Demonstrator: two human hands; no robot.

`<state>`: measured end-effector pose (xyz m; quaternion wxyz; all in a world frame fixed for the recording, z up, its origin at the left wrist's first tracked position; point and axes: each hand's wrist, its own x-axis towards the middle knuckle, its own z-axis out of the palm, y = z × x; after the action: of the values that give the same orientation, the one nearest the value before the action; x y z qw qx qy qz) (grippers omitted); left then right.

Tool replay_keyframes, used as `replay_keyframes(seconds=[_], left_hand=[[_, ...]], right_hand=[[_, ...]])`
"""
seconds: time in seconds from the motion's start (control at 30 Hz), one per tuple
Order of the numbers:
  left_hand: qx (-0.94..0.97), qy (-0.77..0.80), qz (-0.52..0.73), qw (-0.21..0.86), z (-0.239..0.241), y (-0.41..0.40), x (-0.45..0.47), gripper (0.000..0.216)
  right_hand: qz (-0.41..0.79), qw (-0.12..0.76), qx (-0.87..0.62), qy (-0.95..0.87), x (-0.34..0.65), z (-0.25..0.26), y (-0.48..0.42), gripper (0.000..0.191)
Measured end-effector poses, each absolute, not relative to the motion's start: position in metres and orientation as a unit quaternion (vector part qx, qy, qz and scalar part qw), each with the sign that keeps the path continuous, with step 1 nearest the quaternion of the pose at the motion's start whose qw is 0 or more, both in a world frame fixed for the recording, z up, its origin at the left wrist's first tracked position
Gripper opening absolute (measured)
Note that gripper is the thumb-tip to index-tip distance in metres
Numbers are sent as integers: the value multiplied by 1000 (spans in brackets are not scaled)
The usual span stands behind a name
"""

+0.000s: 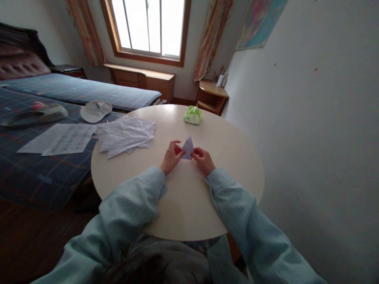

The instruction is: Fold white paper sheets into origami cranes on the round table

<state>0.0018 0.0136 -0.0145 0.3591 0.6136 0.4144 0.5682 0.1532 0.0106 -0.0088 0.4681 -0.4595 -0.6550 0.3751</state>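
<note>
A small folded piece of pale paper [187, 146], pointed like a triangle, stands between my two hands over the round cream table [231, 165]. My left hand [171, 156] pinches its left edge with closed fingers. My right hand [203, 159] grips its lower right edge, fingers curled. Both sleeves are light blue.
A loose pile of crumpled white sheets [126, 135] lies on the table's left side. A green and white tissue pack [193, 115] sits at the far edge. Printed pages [60, 138] and a white cap [95, 110] lie on the bed at left. A white wall runs close on the right.
</note>
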Motion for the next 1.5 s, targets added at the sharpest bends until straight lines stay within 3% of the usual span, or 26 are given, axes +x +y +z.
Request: replay_keyframes(seconds=[0.2, 0.47, 0.93, 1.27, 1.5], left_hand=[[673, 416, 505, 345, -14, 12, 2, 14], [677, 458, 486, 310, -10, 9, 0, 21], [631, 405, 535, 388, -10, 9, 2, 29], [625, 417, 552, 361, -9, 8, 4, 36], [602, 405, 576, 376, -4, 7, 3, 23]], right_hand=[[352, 460, -473, -664, 157, -8, 12, 25], [340, 449, -479, -674, 153, -4, 8, 30], [364, 521, -456, -623, 155, -4, 11, 41], [360, 517, -463, -623, 155, -1, 10, 30], [347, 529, -467, -618, 154, 2, 7, 28]])
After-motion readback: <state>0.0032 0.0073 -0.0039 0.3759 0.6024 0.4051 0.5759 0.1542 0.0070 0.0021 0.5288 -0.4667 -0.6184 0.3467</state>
